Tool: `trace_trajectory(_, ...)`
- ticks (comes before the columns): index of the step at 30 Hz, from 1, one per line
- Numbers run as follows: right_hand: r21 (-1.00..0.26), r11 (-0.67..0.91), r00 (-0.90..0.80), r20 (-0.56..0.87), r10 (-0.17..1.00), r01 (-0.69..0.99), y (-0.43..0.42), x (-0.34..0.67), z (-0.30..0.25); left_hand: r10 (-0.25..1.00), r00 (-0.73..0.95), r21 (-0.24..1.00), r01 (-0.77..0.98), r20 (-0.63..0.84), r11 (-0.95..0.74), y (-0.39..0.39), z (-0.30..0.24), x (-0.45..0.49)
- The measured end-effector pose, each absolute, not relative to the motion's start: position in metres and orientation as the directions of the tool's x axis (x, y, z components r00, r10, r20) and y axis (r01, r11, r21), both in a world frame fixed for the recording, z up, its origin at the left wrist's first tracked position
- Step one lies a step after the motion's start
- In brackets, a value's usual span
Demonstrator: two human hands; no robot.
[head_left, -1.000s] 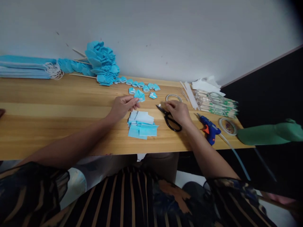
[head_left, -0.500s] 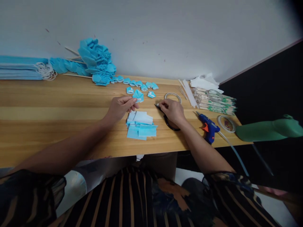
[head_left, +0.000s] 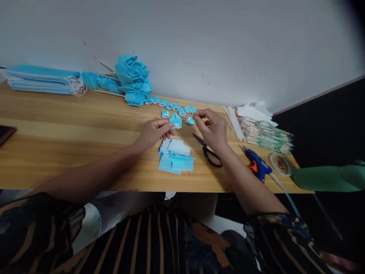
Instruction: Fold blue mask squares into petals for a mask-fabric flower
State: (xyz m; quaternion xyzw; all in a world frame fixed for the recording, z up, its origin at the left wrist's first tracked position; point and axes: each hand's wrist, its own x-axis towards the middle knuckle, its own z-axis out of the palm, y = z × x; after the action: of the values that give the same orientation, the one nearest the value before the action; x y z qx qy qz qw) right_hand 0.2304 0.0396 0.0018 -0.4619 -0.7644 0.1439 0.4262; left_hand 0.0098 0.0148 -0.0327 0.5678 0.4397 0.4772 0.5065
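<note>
My left hand (head_left: 154,132) pinches a small folded blue piece (head_left: 176,120) just above the wooden table (head_left: 71,144). Close to its right, my right hand (head_left: 213,128) is raised with thumb and fingertips pinched together; whatever is between them is too small to make out. Black scissors (head_left: 210,153) lie on the table beneath my right wrist, with no hand on them. In front of my left hand sits a loose pile of cut blue and white pieces (head_left: 175,156). A row of small folded blue pieces (head_left: 176,107) lies just behind both hands.
A blue ruffled bundle on sticks (head_left: 133,78) and a stack of blue masks (head_left: 42,78) lie along the wall at the left. To the right are a blue glue gun (head_left: 258,166), a tape roll (head_left: 281,164), packed chopsticks (head_left: 266,133) and a green object (head_left: 327,177).
My right hand has let go of the scissors and risen toward the folded piece, fingers pinched. My left hand still holds the piece. The view has shifted slightly.
</note>
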Motion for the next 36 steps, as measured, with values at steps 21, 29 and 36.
trace_trajectory(21, -0.075, 0.792, -0.506, 0.732, 0.457, 0.606, 0.037, 0.221, -0.021, 0.979, 0.201, 0.999, -0.003, 0.033, -0.033, 0.011, -0.030, 0.012)
trace_trajectory(29, 0.019, 0.824, -0.507, 0.796, 0.330, 0.566, 0.039, 0.219, -0.025, 0.978, 0.206, 0.999, -0.017, 0.035, -0.032, 0.011, -0.030, 0.013)
trace_trajectory(36, -0.046, 0.821, -0.508, 0.766, 0.395, 0.568, 0.039, 0.219, -0.027, 0.981, 0.191, 1.000, -0.005, 0.015, -0.015, 0.011, -0.030, 0.013)
